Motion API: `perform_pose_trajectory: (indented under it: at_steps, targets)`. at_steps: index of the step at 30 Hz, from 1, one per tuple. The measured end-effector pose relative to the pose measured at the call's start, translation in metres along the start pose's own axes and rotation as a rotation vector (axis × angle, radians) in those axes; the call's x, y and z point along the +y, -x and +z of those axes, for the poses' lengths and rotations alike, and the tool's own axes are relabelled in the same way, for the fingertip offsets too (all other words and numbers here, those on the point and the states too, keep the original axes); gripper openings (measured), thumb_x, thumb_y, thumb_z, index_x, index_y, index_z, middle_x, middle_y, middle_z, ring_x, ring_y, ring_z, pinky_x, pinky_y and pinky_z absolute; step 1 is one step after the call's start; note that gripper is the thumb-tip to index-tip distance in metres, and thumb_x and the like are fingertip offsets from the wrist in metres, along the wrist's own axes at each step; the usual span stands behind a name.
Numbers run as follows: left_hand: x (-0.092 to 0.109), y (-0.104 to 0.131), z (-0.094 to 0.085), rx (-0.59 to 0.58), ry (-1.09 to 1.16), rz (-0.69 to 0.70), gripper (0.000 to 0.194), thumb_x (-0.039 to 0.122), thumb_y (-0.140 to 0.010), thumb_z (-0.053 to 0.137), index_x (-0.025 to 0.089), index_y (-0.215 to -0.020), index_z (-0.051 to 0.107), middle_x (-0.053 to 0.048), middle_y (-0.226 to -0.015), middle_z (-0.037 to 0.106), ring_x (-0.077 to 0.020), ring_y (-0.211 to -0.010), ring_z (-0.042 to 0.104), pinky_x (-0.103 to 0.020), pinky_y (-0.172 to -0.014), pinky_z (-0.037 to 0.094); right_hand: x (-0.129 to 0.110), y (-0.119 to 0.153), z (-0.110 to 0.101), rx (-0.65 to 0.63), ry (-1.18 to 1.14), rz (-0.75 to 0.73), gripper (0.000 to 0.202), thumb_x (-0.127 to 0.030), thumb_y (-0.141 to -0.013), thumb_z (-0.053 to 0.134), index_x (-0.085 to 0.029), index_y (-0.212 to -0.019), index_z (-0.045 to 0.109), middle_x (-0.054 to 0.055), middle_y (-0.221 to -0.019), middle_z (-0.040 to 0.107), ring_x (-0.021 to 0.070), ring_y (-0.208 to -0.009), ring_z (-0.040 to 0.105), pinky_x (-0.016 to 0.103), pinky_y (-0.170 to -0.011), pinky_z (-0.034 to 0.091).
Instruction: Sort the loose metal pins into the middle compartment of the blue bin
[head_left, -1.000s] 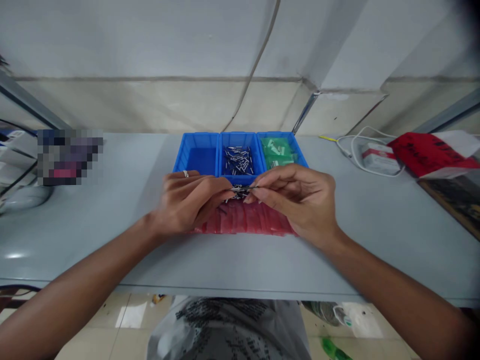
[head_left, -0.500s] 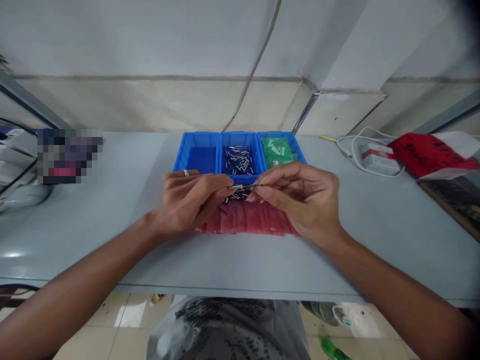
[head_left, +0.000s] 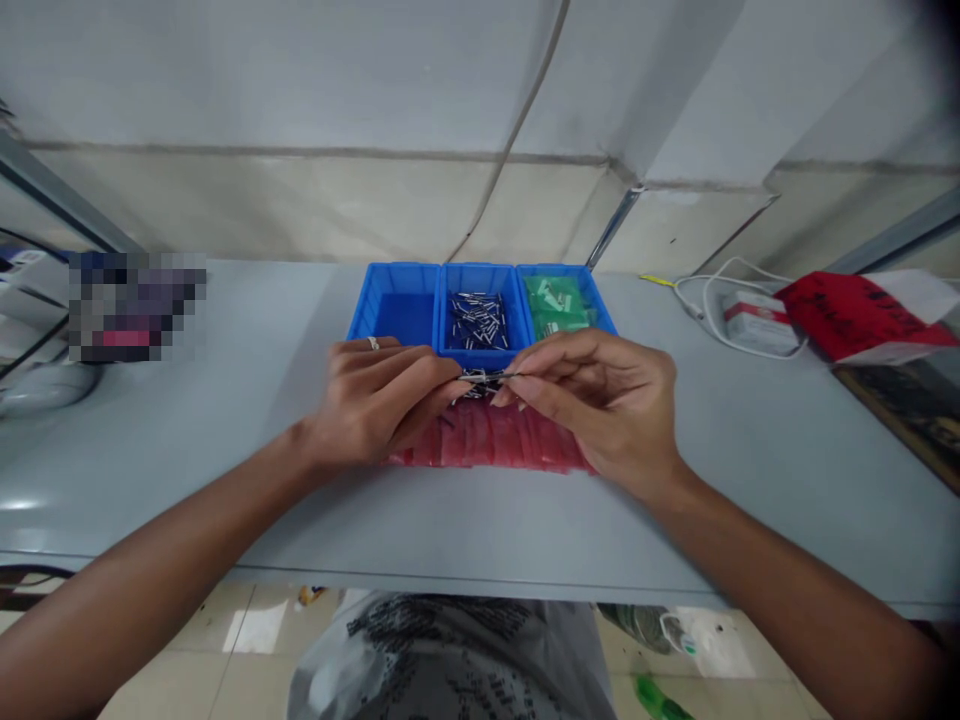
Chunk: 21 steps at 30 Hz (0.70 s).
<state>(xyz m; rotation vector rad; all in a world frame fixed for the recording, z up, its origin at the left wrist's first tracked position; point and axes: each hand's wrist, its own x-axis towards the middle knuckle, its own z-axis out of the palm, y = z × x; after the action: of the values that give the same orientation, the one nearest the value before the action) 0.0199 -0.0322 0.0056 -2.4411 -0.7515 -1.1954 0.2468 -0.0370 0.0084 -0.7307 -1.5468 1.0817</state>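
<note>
My left hand (head_left: 386,400) pinches one end of a thin metal piece (head_left: 484,378), and my right hand (head_left: 600,405) pinches its other end. Both hands hover close together over red plastic bags (head_left: 491,437) lying on the table. Small dark and silver metal parts lie on the bags, partly hidden behind the fingers. Just behind the hands, the middle blue bin (head_left: 480,357) holds many small metal pins (head_left: 478,320). The right blue bin (head_left: 600,300) holds green packets (head_left: 556,303). Nothing shows inside the left blue bin (head_left: 395,315).
The grey table (head_left: 480,530) runs along a wall. At its right are a white cable (head_left: 705,290), a small white and red box (head_left: 761,322) and a red item (head_left: 855,315). A mouse (head_left: 52,388) and a pixelated patch are at the left.
Both hands keep their pinch on the thin metal piece, with only a slight shift of the fingers. The view has moved a little.
</note>
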Motion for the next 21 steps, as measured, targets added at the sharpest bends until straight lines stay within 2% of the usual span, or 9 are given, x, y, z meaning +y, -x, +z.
perform_pose_trajectory:
  at_steps: [3, 6, 8, 10, 12, 14, 15, 18, 21]
  targets:
    - [0.001, -0.002, -0.002, 0.005, -0.022, -0.021, 0.019, 0.022, -0.098, 0.056, 0.018, -0.079, 0.059, 0.004, -0.06, 0.061, -0.0076, -0.048, 0.051, -0.025, -0.05, 0.038, 0.005, -0.004, 0.0, 0.047, -0.045, 0.019, 0.011, -0.019, -0.086, 0.077, -0.025, -0.095, 0.074, 0.0, -0.088, 0.077, 0.0176, -0.078, 0.075, 0.033, -0.073, 0.064]
    - [0.0, -0.002, -0.003, 0.018, -0.056, -0.045, 0.021, 0.019, -0.095, 0.058, 0.018, -0.074, 0.056, 0.004, -0.058, 0.058, -0.0074, -0.047, 0.048, -0.025, -0.05, 0.037, 0.008, -0.009, -0.003, 0.081, -0.13, 0.058, 0.023, -0.02, -0.092, 0.069, -0.028, -0.114, 0.07, 0.002, -0.111, 0.077, 0.0206, -0.104, 0.074, 0.038, -0.088, 0.063]
    - [0.0, -0.002, -0.002, 0.016, -0.079, -0.06, 0.022, 0.018, -0.093, 0.06, 0.018, -0.072, 0.055, 0.005, -0.057, 0.057, -0.0073, -0.047, 0.047, -0.025, -0.05, 0.036, 0.007, -0.012, -0.007, 0.076, -0.095, 0.043, 0.031, -0.022, -0.095, 0.065, -0.03, -0.124, 0.066, 0.002, -0.123, 0.074, 0.0208, -0.107, 0.073, 0.039, -0.086, 0.063]
    - [0.0, -0.001, -0.001, 0.006, -0.105, -0.073, 0.021, 0.018, -0.093, 0.06, 0.018, -0.072, 0.056, 0.004, -0.059, 0.06, -0.0075, -0.049, 0.05, -0.025, -0.051, 0.037, 0.004, -0.012, -0.013, 0.022, 0.128, -0.057, 0.028, -0.022, -0.096, 0.062, -0.031, -0.122, 0.068, 0.002, -0.116, 0.076, 0.019, -0.091, 0.075, 0.036, -0.074, 0.063]
    - [0.0, -0.001, 0.0, -0.014, -0.12, -0.083, 0.019, 0.018, -0.093, 0.06, 0.018, -0.073, 0.057, 0.003, -0.063, 0.063, -0.008, -0.051, 0.054, -0.025, -0.052, 0.038, 0.004, -0.012, -0.02, -0.117, 0.498, -0.267, 0.023, -0.022, -0.096, 0.063, -0.031, -0.114, 0.073, 0.002, -0.105, 0.078, 0.0186, -0.08, 0.073, 0.035, -0.067, 0.061]
    - [0.0, -0.001, 0.0, -0.033, -0.124, -0.088, 0.019, 0.018, -0.093, 0.059, 0.018, -0.074, 0.058, 0.003, -0.064, 0.065, -0.0079, -0.051, 0.055, -0.025, -0.052, 0.039, 0.007, -0.011, -0.024, -0.312, 0.885, -0.449, 0.024, -0.019, -0.095, 0.062, -0.027, -0.113, 0.075, 0.004, -0.104, 0.078, 0.0217, -0.083, 0.074, 0.037, -0.068, 0.058]
    - [0.0, -0.001, 0.0, -0.04, -0.126, -0.088, 0.019, 0.018, -0.094, 0.058, 0.018, -0.074, 0.058, 0.004, -0.064, 0.065, -0.0076, -0.051, 0.054, -0.025, -0.052, 0.038, 0.01, -0.01, -0.024, -0.401, 1.032, -0.493, 0.026, -0.017, -0.095, 0.06, -0.025, -0.116, 0.074, 0.006, -0.108, 0.078, 0.0235, -0.087, 0.074, 0.037, -0.068, 0.057]
    - [-0.001, -0.002, 0.0, -0.046, -0.14, -0.075, 0.019, 0.018, -0.093, 0.059, 0.018, -0.074, 0.058, 0.004, -0.064, 0.065, -0.0075, -0.05, 0.053, -0.025, -0.051, 0.037, 0.022, -0.008, -0.021, -0.552, 1.235, -0.432, 0.034, -0.012, -0.097, 0.055, -0.023, -0.127, 0.068, 0.007, -0.117, 0.074, 0.0233, -0.092, 0.073, 0.035, -0.064, 0.054]
    - [-0.001, -0.002, 0.0, -0.042, -0.14, -0.062, 0.018, 0.018, -0.092, 0.061, 0.018, -0.074, 0.058, 0.003, -0.062, 0.064, -0.0078, -0.05, 0.053, -0.025, -0.051, 0.036, 0.031, -0.007, -0.017, -0.558, 1.269, -0.384, 0.036, -0.013, -0.098, 0.055, -0.028, -0.129, 0.066, 0.003, -0.115, 0.072, 0.0191, -0.084, 0.071, 0.032, -0.058, 0.049]
